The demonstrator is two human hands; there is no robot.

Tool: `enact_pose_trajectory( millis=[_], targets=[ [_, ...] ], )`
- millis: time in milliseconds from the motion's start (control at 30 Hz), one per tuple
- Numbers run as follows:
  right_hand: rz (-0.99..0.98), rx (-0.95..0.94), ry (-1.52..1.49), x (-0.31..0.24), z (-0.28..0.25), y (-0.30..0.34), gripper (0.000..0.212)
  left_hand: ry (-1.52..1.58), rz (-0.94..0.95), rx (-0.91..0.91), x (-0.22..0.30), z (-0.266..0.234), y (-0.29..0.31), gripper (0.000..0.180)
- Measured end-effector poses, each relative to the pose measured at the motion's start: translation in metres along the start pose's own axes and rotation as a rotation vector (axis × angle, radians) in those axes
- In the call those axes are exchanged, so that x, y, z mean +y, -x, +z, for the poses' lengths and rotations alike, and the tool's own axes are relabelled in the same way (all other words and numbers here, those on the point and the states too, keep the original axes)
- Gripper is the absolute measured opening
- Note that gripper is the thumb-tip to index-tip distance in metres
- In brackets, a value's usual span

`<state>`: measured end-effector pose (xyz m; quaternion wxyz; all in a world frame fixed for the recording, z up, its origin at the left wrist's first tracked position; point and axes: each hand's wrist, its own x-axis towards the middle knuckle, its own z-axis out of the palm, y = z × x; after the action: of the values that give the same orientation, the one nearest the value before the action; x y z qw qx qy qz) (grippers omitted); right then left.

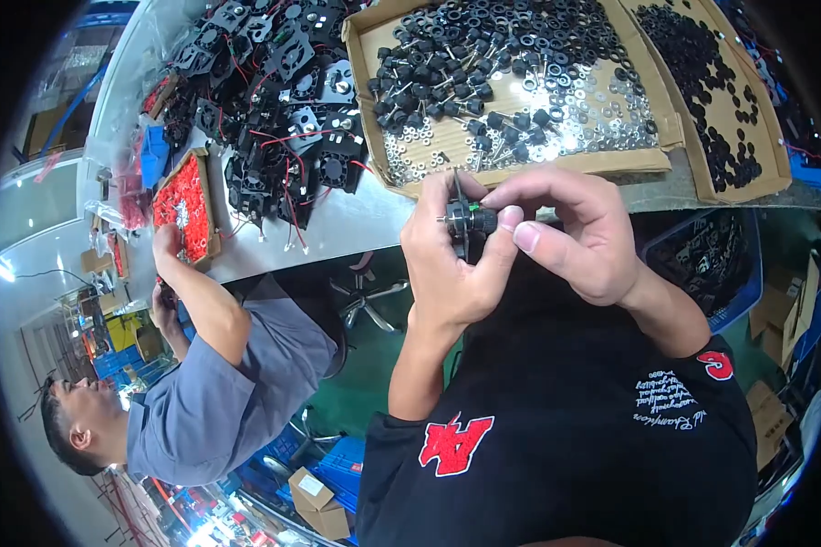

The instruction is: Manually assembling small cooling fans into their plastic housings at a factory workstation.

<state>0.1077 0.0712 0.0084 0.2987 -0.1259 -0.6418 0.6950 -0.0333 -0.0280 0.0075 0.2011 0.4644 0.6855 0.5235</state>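
Gray bench (369, 223) is supporting cardboard tray (602, 164). By tray's near side, L hand (452, 278) is clamping + R hand (588, 232) is crowding (can't tell if gripping) blk knobbed assy (462, 219), knob end (488, 220) pointing R; tiny washers (616, 109) are lying loose in tray.

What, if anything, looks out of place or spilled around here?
Nothing looks plainly spilled or damaged. The untidiest spot is the heap of black fan assemblies on the left, lying at odd angles with thin red wires straggling toward the edge of the table. The small black knobs are jumbled, but lie within their cardboard tray.
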Motion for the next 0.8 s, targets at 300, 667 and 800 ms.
enact_pose_trajectory(
  millis=[300,667,800],
  targets=[
    [-0.164,0.160,0.452,0.005,0.000,0.015,0.025,-0.303,-0.087,0.170,0.003,-0.015,0.011,0.044],
    [-0.576,0.390,1.020,0.001,-0.070,0.051,0.021,-1.096,0.008,0.391,-0.055,-0.169,-0.099,0.056],
    [-0.386,0.622,1.356,-0.034,-0.135,0.044,0.017,-1.275,0.115,0.421,-0.069,-0.195,-0.124,0.071]
  ],
)
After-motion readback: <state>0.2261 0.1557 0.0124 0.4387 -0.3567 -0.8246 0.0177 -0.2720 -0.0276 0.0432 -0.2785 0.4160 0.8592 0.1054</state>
